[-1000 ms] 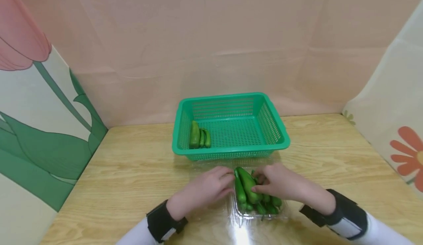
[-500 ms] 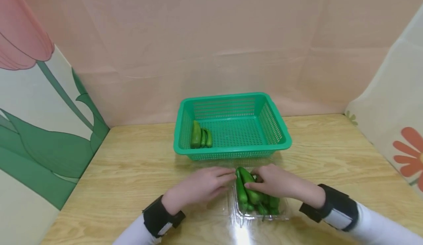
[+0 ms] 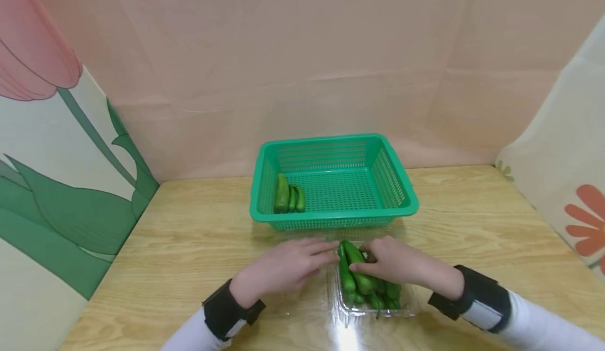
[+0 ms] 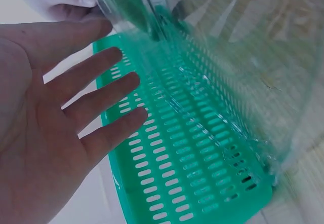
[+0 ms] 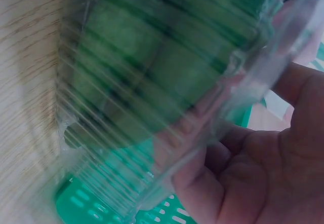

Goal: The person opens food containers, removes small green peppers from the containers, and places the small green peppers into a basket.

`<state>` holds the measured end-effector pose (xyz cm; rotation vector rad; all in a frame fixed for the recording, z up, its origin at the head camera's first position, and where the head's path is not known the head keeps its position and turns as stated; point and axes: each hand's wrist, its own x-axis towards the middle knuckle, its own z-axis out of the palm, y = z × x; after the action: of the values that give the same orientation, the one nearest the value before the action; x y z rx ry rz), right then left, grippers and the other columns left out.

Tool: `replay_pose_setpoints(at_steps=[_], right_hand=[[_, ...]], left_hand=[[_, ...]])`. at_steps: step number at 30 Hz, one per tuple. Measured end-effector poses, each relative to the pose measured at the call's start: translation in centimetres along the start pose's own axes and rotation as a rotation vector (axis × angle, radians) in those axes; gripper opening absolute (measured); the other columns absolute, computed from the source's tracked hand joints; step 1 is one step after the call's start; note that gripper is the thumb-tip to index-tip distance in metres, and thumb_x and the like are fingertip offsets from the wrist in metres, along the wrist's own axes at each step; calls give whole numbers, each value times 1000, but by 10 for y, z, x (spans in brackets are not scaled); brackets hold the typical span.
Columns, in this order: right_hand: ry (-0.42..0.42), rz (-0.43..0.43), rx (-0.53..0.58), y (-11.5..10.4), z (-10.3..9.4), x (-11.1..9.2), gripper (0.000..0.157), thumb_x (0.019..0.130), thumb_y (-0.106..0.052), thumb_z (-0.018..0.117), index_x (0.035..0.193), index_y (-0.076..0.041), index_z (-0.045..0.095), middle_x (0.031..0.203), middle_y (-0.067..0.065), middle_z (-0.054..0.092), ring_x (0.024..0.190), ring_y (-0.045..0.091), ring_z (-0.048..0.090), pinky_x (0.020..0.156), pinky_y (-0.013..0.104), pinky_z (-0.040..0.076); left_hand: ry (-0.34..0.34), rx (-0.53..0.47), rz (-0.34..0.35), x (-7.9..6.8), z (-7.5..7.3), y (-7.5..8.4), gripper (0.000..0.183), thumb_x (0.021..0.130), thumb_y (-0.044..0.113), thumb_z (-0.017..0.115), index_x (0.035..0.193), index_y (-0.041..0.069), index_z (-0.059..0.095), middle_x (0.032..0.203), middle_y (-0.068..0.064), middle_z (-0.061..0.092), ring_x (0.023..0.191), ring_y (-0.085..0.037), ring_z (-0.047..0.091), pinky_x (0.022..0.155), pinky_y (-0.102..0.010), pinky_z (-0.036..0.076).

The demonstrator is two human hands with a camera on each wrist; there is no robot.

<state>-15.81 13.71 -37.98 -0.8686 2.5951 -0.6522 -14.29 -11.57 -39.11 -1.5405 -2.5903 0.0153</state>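
A clear plastic box [image 3: 399, 313] holding several green peppers lies in front of the green basket. My right hand [image 3: 394, 260] reaches into it from the right and grips a large green pepper [image 3: 367, 285], thumb on the near side, fingers on the far side. In the right wrist view, the fingers of that hand [image 5: 263, 176] show partly through the box's ribbed wall. My left hand [image 3: 290, 267] is held flat at the box's left edge, fingertips close to a slimmer pepper [image 3: 346, 277]. The left wrist view has this hand [image 4: 61, 117] with fingers extended, holding nothing.
The green basket [image 3: 331, 216] stands behind the box, with a large pepper [image 3: 282, 196] and two small ones at its left end. Clear plastic [image 4: 253, 36] spreads beside the left hand. A wooden table [image 3: 189, 225] meets a cloth backdrop [image 3: 302, 78].
My right hand has shifted slightly left, and its thumb has moved over onto the large pepper. The left hand's fingers have straightened a little beside the box.
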Motion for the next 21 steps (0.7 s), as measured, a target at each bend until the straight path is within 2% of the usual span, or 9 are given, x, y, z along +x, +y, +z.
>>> replay_pose_setpoints(at_steps=[6,13,17,21], right_hand=[[6,-6,-13,1,2,2,35,87,-48,62,80,-13,63,58,-7,52,48,2,45,43,19,40],[37,-27,-40,3,2,5,38,84,-51,63,73,-15,60,49,-12,36,42,0,33,40,16,32],[53,-47,-70,4,1,6,39,83,-50,65,68,-15,58,50,-12,37,43,0,35,41,16,34],[51,-23,-76,3,0,7,39,82,-49,66,65,-15,58,49,-12,38,43,1,36,41,17,34]], left_hand=[[22,20,27,6,3,-1,45,92,16,59,136,17,51,144,-3,47,129,-21,49,110,-33,40],[22,9,28,7,4,2,43,93,18,59,135,15,52,144,-4,48,131,-20,47,111,-34,38],[19,2,16,7,4,2,43,94,18,57,136,14,51,144,-4,47,132,-18,46,111,-36,38],[6,-17,-8,7,2,4,46,94,21,56,138,12,48,146,-3,45,133,-18,44,112,-39,37]])
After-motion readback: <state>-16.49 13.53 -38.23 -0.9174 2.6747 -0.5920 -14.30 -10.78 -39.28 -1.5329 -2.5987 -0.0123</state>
